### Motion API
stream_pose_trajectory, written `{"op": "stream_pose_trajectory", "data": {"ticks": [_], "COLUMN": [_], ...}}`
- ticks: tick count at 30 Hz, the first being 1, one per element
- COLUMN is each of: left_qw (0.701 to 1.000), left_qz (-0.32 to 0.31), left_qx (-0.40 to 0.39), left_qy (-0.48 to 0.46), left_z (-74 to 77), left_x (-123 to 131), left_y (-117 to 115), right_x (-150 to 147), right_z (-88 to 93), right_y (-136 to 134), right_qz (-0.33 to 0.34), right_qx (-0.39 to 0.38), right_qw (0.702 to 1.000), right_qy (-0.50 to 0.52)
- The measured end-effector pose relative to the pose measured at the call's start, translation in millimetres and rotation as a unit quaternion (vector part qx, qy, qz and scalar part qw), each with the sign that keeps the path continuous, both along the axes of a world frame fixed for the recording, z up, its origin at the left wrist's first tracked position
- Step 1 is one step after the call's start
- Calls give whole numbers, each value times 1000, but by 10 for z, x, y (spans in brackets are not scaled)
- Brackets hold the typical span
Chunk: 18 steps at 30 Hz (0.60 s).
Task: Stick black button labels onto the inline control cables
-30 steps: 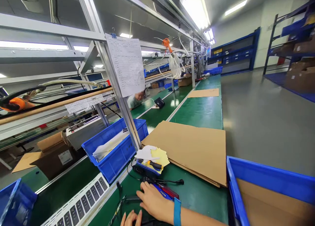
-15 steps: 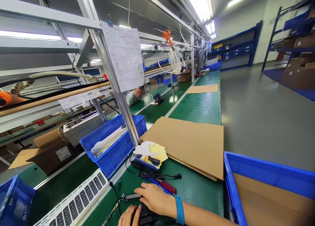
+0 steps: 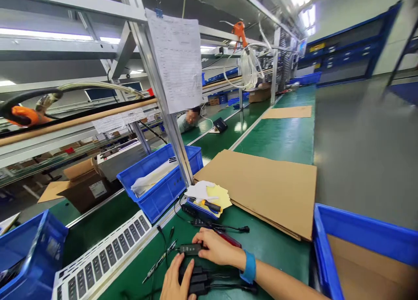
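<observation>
Low in the head view, my right hand [image 3: 216, 247], with a blue wristband [image 3: 248, 267], has its fingers closed round the right end of a black adapter module [image 3: 190, 249] lying on the green bench. My left hand [image 3: 177, 279] rests just below and left, fingers apart, on the left side of several black adapters [image 3: 200, 287] with cables. A tweezer-like metal tool [image 3: 160, 261] lies left of the module. Beyond my right hand are another black cable adapter [image 3: 209, 224] and a dark red tool [image 3: 228, 238], partly hidden by the hand.
Cardboard sheets [image 3: 267, 182] lie ahead, beside a small blue box [image 3: 204, 211] with yellow papers and a screwdriver. A blue bin [image 3: 365, 224] stands right, another blue bin [image 3: 160, 204] left. A white tray [image 3: 107, 258] holds dark modules. One person [image 3: 188, 120] is farther back.
The view has shifted, moving the scene mostly rightward. The module at my right hand has turned to show its broad labelled face. My left hand's fingers are more spread.
</observation>
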State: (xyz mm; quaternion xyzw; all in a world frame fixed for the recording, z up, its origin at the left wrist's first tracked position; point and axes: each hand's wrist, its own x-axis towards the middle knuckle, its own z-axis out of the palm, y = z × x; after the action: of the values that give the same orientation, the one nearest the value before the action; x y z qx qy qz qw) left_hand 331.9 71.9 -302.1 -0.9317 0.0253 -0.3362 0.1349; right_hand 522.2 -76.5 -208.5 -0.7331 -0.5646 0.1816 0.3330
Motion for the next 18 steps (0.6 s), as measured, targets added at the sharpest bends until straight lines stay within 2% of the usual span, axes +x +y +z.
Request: {"op": "stream_pose_trajectory", "data": {"ticks": [6, 10, 11, 13, 15, 17, 18], "left_qw": [996, 994, 993, 992, 990, 984, 981], "left_qz": [58, 20, 13, 18, 33, 42, 45], "left_qx": [-18, 16, 13, -18, -61, -93, -104], "left_qy": [61, 107, 115, 122, 126, 148, 157], "left_z": [89, 131, 151, 203, 262, 320, 349], "left_x": [-59, -78, -83, -100, -120, -135, -140], "left_y": [-150, -91, -87, -121, -206, -310, -356], "right_x": [-71, -73, -50, 28, 137, 264, 330], "right_z": [24, 89, 86, 18, -142, -368, -485], "right_y": [-68, -75, -57, 4, 83, 158, 191], "right_qz": [37, 120, 115, 49, -52, -109, -115], "right_qx": [0, -15, -8, 15, 53, 122, 172], "right_qw": [999, 992, 992, 990, 960, 899, 865], "right_qy": [-19, -35, -51, -129, -271, -407, -457]}}
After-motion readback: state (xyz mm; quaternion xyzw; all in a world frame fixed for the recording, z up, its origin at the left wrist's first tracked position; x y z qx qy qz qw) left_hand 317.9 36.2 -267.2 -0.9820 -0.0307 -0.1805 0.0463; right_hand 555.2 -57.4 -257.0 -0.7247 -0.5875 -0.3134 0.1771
